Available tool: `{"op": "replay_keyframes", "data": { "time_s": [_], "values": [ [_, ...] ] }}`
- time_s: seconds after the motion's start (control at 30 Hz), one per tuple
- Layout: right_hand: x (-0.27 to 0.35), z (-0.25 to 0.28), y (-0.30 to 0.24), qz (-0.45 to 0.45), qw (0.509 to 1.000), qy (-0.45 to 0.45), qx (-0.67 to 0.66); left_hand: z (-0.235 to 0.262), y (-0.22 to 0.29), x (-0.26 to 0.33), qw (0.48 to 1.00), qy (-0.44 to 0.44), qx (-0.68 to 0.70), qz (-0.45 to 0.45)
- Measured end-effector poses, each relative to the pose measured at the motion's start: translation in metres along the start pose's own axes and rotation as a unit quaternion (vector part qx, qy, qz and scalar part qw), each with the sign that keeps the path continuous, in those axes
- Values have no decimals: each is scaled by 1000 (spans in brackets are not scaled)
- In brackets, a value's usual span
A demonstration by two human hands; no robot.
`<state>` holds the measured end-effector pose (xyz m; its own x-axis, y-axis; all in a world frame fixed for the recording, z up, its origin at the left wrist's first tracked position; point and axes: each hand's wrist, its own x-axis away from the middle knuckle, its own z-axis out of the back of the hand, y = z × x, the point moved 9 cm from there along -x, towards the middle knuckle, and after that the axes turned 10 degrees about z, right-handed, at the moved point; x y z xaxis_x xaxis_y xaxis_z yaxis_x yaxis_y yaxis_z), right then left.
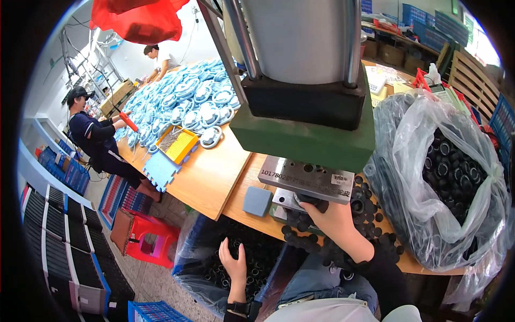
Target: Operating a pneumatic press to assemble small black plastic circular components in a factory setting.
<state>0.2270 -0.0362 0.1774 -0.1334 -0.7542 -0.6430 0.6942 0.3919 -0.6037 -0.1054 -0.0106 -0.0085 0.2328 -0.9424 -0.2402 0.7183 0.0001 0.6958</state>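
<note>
My left hand (pixel 234 263) hangs over a blue bin lined with clear plastic (pixel 188 255). Its fingers are apart and nothing is in them; below lie many black ring-shaped parts (pixel 258 276). My right hand (pixel 331 219) reaches into the gap of a press, between the upper metal die plate (pixel 306 178) and the lower metal die block (pixel 284 198). Thumb and fingers close around a dark round part (pixel 317 203), partly hidden by the hand and the plate above. Loose black round parts (pixel 365 206) lie around the die.
The press's green plate (pixel 306 137) stands over my right hand. A clear bag of black rings (pixel 456 172) is at right. A grey-blue box (pixel 257 201), yellow tray (pixel 177 144) and light-blue coiled items (pixel 182 96) share the tables. A red stool (pixel 153 239) and two people are left.
</note>
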Motion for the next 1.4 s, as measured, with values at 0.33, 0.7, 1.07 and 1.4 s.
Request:
{"op": "replay_keyframes", "data": {
  "time_s": [0.33, 0.7, 1.07, 1.4],
  "values": [
    [31, 85, -27, -8, 998, 48, -40, -105, 138, -96, 946, -116, -44, -300],
    [174, 276, 8, -159, 943, 267, 118, -96, 135, -88, 951, -135, -29, -276],
    [186, 187, -15, -266, 957, 57, 102, -17, 254, 2, 928, -69, 207, -303],
    [320, 23, 110, -212, 915, -300, 166, -34, 286, -20, 938, -41, 279, -202]
  ]
}}
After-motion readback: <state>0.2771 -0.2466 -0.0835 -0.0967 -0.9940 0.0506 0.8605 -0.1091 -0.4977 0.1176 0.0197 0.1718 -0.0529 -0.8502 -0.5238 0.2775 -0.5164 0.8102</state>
